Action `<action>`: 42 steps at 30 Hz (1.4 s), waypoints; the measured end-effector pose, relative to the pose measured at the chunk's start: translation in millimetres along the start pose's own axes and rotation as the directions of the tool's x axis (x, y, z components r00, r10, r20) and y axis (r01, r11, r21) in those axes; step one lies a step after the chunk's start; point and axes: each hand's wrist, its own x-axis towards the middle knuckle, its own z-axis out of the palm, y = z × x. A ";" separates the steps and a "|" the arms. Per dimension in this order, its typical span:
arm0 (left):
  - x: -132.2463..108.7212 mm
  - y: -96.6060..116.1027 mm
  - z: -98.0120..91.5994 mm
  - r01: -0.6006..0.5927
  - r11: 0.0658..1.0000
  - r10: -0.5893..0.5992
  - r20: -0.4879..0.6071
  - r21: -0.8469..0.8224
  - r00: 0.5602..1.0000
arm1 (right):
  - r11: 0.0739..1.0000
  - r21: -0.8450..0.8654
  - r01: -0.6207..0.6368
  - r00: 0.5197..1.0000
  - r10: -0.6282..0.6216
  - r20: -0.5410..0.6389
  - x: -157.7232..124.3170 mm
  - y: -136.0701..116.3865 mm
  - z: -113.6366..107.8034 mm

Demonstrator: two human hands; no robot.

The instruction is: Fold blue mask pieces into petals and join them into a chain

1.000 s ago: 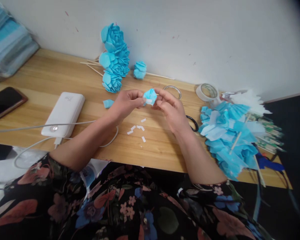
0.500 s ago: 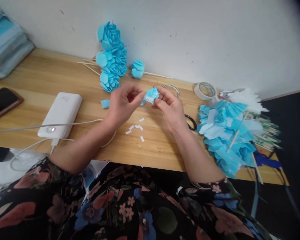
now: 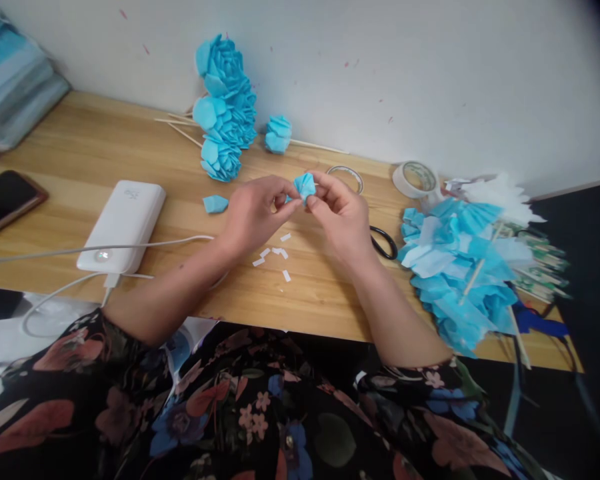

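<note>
Above the middle of the table, a small blue paper flower [image 3: 305, 186] is pinched between my two hands. My left hand [image 3: 261, 208] has thumb and forefinger closed at its left side. My right hand [image 3: 341, 208] grips it from the right, fingers behind and thumb in front. A short pale stick end shows by my right fingers. Below my hands several small white strips [image 3: 281, 252] lie on the wood. A loose blue petal piece [image 3: 215, 204] rests left of my left hand.
Finished blue paper roses [image 3: 223, 110] on sticks lean at the wall, beside a smaller bloom [image 3: 279, 134]. A white power bank [image 3: 122, 225] with cables and a phone [image 3: 11, 203] lie left. Tape rolls [image 3: 415, 179], a black scissor handle [image 3: 384, 243] and crumpled blue paper [image 3: 457, 267] sit right.
The flower has turned in my fingers, and the white strip on it no longer shows. My left hand has moved slightly right, its fingertips closer to my right hand.
</note>
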 end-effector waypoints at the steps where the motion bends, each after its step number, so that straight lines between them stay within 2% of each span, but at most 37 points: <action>1: 0.1 0.4 -0.2 0.002 1.000 -0.002 0.006 0.003 1.000 | 1.000 -0.016 0.010 1.000 -0.010 -0.005 -0.6 -0.9 0.5; 9: -0.4 0.5 0.2 0.015 1.000 -0.015 0.002 0.004 1.000 | 0.989 -0.107 0.102 0.993 -0.108 -0.045 -5.7 -8.3 3.0; 13: -1.4 2.1 1.1 0.020 1.000 -0.020 -0.005 0.014 1.000 | 0.983 -0.160 0.096 0.993 -0.106 -0.054 -7.1 -11.0 3.7; 26: -1.2 7.1 -1.2 0.037 0.999 -0.036 0.030 -0.038 0.999 | 0.980 -0.181 0.080 0.995 -0.090 -0.049 -6.3 -11.9 3.3; 35: -1.3 8.5 -0.6 0.047 0.998 -0.045 0.046 -0.052 0.998 | 0.990 -0.102 0.098 0.993 -0.105 -0.058 -5.0 -8.5 3.9; 42: 0.2 7.2 -0.2 0.069 0.992 -0.063 0.059 -0.104 0.996 | 0.988 -0.134 0.073 0.996 -0.079 -0.041 -3.6 -5.8 2.3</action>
